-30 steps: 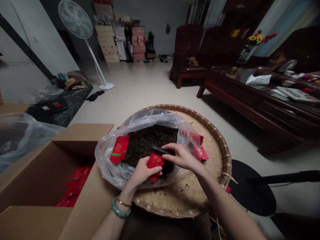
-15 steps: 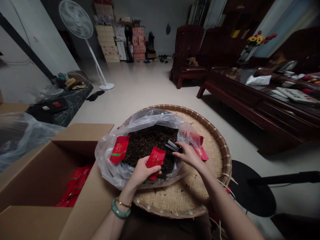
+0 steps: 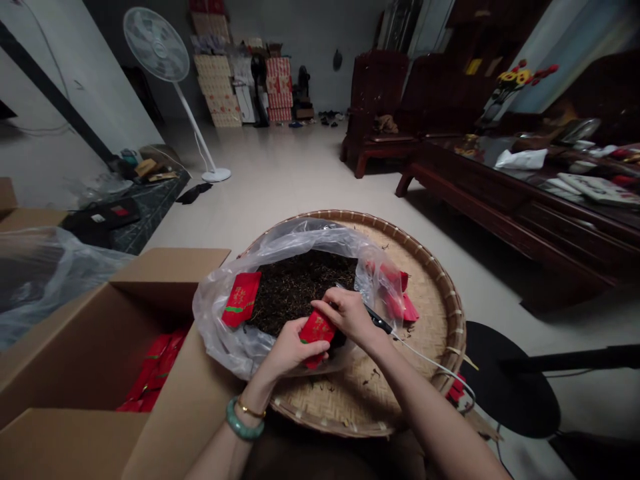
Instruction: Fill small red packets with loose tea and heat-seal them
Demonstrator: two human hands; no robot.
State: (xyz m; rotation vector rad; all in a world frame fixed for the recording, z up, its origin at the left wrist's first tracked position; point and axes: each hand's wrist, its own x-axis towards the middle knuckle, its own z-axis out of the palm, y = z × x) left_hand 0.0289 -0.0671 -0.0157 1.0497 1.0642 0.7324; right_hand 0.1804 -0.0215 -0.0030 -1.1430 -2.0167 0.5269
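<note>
My left hand (image 3: 295,347) holds a small red packet (image 3: 317,331) with gold lettering upright over an open plastic bag. At the packet's top edge, the fingers of my right hand (image 3: 345,313) are pinched together. Behind that hand lies a black corded flat-iron-like tool (image 3: 381,323), mostly hidden; I cannot tell whether the palm touches it. Dark loose tea leaves (image 3: 295,280) fill the clear plastic bag (image 3: 220,347). Another red packet (image 3: 242,299) with a green stripe rests on the leaves and the bag's left side.
The bag stands on a round woven bamboo tray (image 3: 430,293), with red packets (image 3: 407,303) at its right. A cardboard box (image 3: 170,393) at left holds several red packets (image 3: 155,367). A black round base (image 3: 510,380) stands at right. Farther off are a white fan (image 3: 157,47) and a dark wooden table (image 3: 480,200).
My right hand has moved left from gripping the black tool to pinching the top of the red packet. The tool now lies behind the hand.
</note>
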